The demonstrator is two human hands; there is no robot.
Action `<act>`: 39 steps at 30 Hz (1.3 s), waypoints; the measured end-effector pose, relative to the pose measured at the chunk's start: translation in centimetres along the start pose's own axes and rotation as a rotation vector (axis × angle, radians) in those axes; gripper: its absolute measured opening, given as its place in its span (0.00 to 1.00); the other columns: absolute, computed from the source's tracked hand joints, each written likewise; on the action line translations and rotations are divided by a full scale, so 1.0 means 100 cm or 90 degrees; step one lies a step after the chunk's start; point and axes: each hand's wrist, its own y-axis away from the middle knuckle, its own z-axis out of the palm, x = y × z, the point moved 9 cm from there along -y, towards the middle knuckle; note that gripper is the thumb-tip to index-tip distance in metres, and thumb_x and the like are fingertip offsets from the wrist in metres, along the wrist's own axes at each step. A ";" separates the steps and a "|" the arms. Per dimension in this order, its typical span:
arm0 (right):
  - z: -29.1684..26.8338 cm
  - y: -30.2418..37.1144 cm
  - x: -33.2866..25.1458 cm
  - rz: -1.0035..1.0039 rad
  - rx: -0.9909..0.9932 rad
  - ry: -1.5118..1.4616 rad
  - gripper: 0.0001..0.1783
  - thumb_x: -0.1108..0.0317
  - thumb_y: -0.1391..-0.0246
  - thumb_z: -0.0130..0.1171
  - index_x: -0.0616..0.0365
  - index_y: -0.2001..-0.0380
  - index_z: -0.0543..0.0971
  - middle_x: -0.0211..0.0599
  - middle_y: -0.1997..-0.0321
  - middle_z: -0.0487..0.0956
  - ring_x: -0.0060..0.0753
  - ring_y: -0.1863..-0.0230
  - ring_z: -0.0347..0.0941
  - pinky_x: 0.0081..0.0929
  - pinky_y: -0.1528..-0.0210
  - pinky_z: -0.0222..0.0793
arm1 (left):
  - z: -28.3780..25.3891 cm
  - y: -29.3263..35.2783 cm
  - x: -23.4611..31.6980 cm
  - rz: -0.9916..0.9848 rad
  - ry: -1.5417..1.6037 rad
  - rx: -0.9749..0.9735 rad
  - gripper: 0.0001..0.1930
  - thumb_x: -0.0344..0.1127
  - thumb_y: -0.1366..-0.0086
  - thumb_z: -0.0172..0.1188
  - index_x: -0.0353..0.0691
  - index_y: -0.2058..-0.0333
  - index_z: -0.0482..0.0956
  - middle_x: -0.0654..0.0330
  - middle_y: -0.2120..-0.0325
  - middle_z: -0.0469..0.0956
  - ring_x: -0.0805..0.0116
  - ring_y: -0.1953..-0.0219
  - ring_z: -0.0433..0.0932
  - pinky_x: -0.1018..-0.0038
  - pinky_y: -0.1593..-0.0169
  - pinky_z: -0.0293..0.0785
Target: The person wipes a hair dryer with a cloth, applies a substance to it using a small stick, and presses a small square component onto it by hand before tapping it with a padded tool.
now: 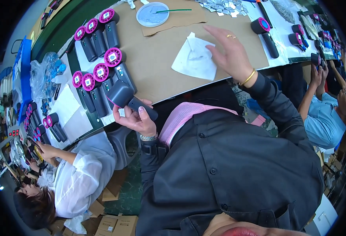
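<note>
My left hand (138, 121) is closed around the handle of a dark grey hair-dryer-shaped device (120, 93) at the table's near edge. Its smooth head points up and to the left, and a trace of pink shows at its underside. My right hand (232, 54) hovers over the right part of a crumpled white cloth or paper sheet (192, 63), fingers apart and nothing in them. Whether its fingertips touch the sheet I cannot tell. Left of the sheet lie two rows of similar devices (112, 35) with magenta rings and small white square labels.
Brown cardboard (157, 63) covers the work surface. At its far side sit a white round dish (138, 20) of grey-blue paste, a green stick (177, 10) and many small pale squares (224, 7). Another such device (265, 33) lies right. Co-workers sit on both sides.
</note>
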 end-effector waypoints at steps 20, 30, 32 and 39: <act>0.153 -0.064 -0.082 -0.376 -0.261 0.330 0.29 0.58 0.28 0.53 0.58 0.29 0.69 0.43 0.21 0.65 0.47 0.21 0.61 0.43 0.21 0.56 | -0.032 -0.016 0.040 -0.144 0.268 0.031 0.49 0.43 0.33 0.58 0.56 0.22 0.34 0.40 0.65 0.77 0.55 0.76 0.80 0.69 0.77 0.76; 0.123 -0.028 -0.077 -0.290 -0.298 0.173 0.15 0.72 0.31 0.60 0.63 0.45 0.82 0.41 0.46 0.85 0.42 0.42 0.81 0.36 0.40 0.78 | -0.026 -0.018 0.041 -0.145 0.184 -0.025 0.54 0.41 0.37 0.59 0.56 0.21 0.32 0.42 0.61 0.77 0.58 0.74 0.79 0.67 0.74 0.78; 0.095 -0.033 -0.071 0.009 -0.243 -0.358 0.13 0.74 0.33 0.62 0.64 0.48 0.83 0.37 0.51 0.85 0.34 0.45 0.81 0.31 0.43 0.78 | -0.012 -0.019 0.040 -0.168 0.202 -0.044 0.55 0.39 0.37 0.59 0.55 0.21 0.30 0.43 0.60 0.77 0.59 0.73 0.79 0.68 0.73 0.78; 0.056 -0.012 -0.092 0.076 -0.123 -0.757 0.10 0.78 0.37 0.66 0.66 0.53 0.85 0.38 0.50 0.84 0.25 0.46 0.79 0.26 0.45 0.77 | 0.040 -0.001 0.035 -0.278 0.271 -0.180 0.53 0.37 0.35 0.58 0.52 0.21 0.30 0.42 0.54 0.76 0.63 0.73 0.78 0.72 0.74 0.78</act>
